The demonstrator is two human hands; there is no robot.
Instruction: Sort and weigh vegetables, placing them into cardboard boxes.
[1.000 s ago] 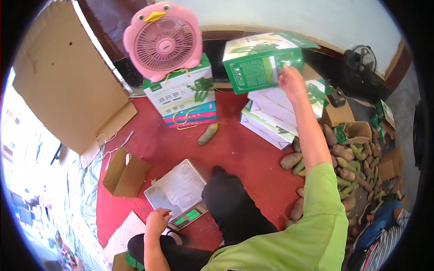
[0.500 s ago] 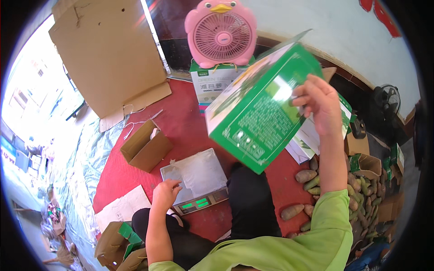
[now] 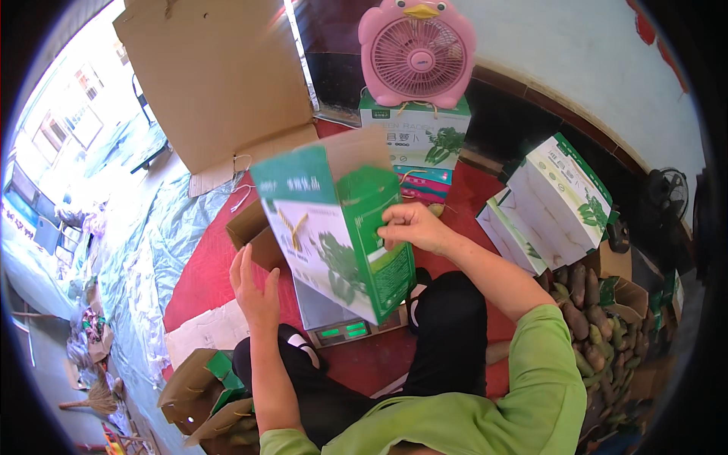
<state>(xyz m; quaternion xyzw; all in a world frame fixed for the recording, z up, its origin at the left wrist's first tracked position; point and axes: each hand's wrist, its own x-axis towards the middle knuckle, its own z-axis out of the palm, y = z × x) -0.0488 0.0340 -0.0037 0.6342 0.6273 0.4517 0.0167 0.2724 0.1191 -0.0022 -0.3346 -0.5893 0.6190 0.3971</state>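
Green-and-white card: we have the carton tilted slightly over the scale, contact unclear. Our right hand pinches its green side; our left hand, fingers spread, hovers just beside. Walls formed, top flaps not yet closed; we judge the work partway. Contents hidden. Beyond: pink fan on stacked boxes; root vegetables heaped at right.

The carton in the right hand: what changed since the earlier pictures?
Held throughout by the right hand, the carton has swung left and closer, now partly hiding the scale. The left hand, curled beside the scale before, is now open beside the carton; contact is unclear. The pink fan still stands on stacked boxes.
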